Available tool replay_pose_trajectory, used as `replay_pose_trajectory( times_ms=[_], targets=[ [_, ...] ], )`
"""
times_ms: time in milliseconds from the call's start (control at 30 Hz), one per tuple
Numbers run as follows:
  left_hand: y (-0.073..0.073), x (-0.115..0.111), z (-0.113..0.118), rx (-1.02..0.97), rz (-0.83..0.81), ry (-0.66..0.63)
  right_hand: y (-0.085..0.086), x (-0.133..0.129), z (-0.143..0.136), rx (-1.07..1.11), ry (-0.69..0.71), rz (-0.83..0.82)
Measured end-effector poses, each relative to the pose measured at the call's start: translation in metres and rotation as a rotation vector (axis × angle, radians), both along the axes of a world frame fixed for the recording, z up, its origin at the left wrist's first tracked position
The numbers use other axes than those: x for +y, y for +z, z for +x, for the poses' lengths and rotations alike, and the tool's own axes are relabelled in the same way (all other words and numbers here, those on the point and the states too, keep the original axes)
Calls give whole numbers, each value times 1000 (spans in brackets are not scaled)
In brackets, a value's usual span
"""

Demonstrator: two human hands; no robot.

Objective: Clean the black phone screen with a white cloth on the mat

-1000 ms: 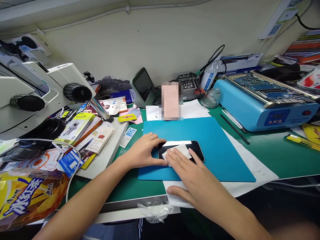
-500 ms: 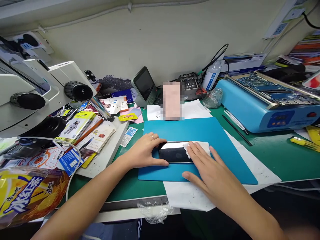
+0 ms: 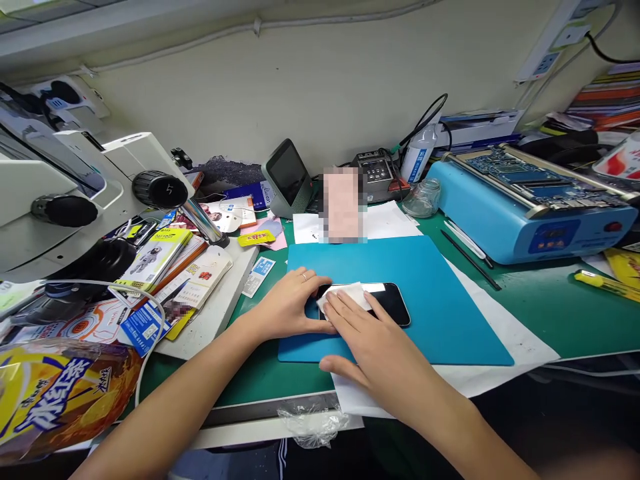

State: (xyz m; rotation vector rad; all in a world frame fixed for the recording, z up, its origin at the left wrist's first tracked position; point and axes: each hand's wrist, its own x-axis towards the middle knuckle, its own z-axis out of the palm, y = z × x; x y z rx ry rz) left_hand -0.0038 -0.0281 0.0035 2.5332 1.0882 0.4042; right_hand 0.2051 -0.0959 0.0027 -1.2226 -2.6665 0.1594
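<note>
A smartphone (image 3: 399, 308) with a dark, glossy screen lies face up on the blue mat (image 3: 450, 327). My left hand (image 3: 287, 305) grips its left end between thumb and fingers, and a ring shows on one finger. With fingers stretched forward, my right hand (image 3: 375, 343) presses a white wipe (image 3: 356, 292) onto the left half of the screen. The thumb of that hand points left, off the phone and over the mat's front edge. The wipe and my fingers cover part of the screen, while its right end is bare.
A microscope (image 3: 105, 180) and stacked booklets (image 3: 155, 257) stand left, behind a drink bottle (image 3: 65, 393). At the back are a small display (image 3: 289, 175), a blurred upright panel (image 3: 343, 207) and a glass jar (image 3: 423, 198). A blue machine (image 3: 520, 217) bearing circuit boards stands right, near a black stick (image 3: 473, 260).
My right hand has slid the wipe leftward along the screen, uncovering the phone's right end. My left hand keeps its grip on the phone. The view has shifted slightly.
</note>
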Motion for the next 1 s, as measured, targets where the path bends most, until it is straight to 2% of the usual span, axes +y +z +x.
replay_pose_trajectory(
  times_ms=[100,233,400,533,700,867,1000],
  targets=[
    [0,1,-1,8,-7,-2,1,-11,23,-6,16,-40],
    [2,2,-1,6,-33,4,-7,-19,61,-24,-70,-38],
    [4,2,-1,-1,-70,6,-15,-11,86,-15,-159,-13],
    [4,3,-1,-7,-66,5,-11,5,73,-14,-161,-17],
    [2,3,-1,-7,-31,3,-6,16,35,1,-124,-29],
    [-2,3,-2,3,2,17,-2,9,-5,19,-32,-31],
    [-2,3,-2,3,12,-7,2,-1,-4,19,12,-60]
  ],
)
